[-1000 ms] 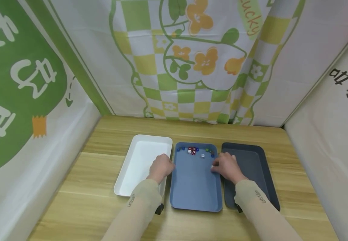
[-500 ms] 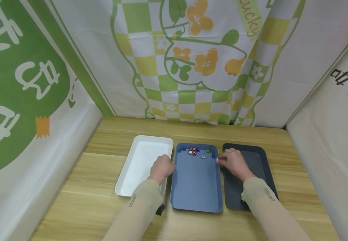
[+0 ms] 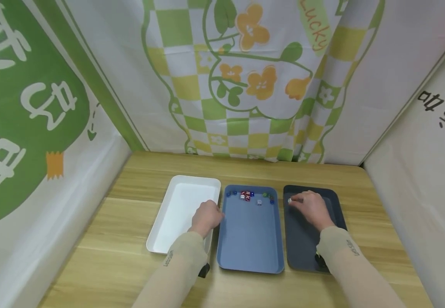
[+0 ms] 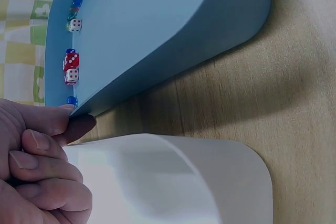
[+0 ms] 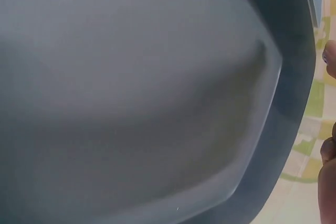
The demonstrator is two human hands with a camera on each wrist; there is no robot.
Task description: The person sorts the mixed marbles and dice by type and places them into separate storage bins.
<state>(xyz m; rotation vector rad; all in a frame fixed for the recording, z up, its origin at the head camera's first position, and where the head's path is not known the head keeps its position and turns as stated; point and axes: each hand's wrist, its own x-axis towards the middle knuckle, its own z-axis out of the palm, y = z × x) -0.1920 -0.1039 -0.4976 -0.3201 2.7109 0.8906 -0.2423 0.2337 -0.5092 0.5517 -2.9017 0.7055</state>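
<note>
My left hand [image 3: 206, 217] pinches the left rim of the blue tray [image 3: 250, 239] between thumb and forefinger; in the left wrist view the other fingers [image 4: 52, 192] are curled in. Over the far left part of the dark tray [image 3: 303, 244], my right hand [image 3: 312, 209] pinches a small white die [image 3: 289, 200] at its fingertips. Along the blue tray's far end lie red dice [image 3: 247, 196], another white die [image 3: 259, 202] and several small glass marbles [image 3: 271, 198] in blue and green. The right wrist view shows only edges of the right hand [image 5: 329, 166].
A white tray [image 3: 179, 205] stands left of the blue tray, below my left wrist. All three trays sit side by side on a wood-grain table [image 3: 107, 239]. Behind the table hangs a checked curtain [image 3: 245, 128], with printed cloth walls on both sides.
My right hand has carried the white die from the blue tray's right side, over the rims, to above the dark tray. The left hand stays at the blue tray's rim.
</note>
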